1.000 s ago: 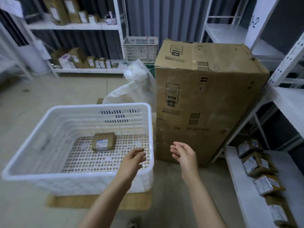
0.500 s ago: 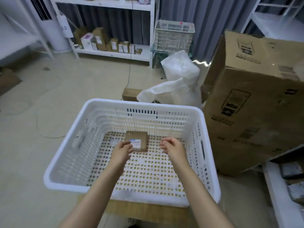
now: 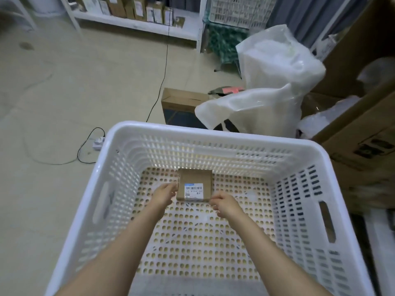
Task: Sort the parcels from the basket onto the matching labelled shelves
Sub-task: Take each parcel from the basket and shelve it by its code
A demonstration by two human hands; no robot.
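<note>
One small brown parcel (image 3: 194, 182) with a white barcode label lies on the perforated floor of the white plastic basket (image 3: 213, 133), near its far wall. My left hand (image 3: 163, 196) has its fingertips pressed on the parcel's left edge. On the other side, my right hand (image 3: 226, 205) pinches the near right corner. The parcel is held between the two hands, low in the basket. A white shelf (image 3: 136, 23) with several brown parcels runs along the far wall; no shelf label is readable.
A crumpled white plastic bag (image 3: 273, 82) and a flat cardboard box (image 3: 181, 101) lie just beyond the basket. Large cardboard cartons (image 3: 363, 124) stand at the right. A black cable (image 3: 158, 86) trails over the floor at the left. A white crate (image 3: 239, 9) sits at the back.
My view has tipped down over the basket. Both hands went from outside the rim into the basket and closed in on the parcel's two sides.
</note>
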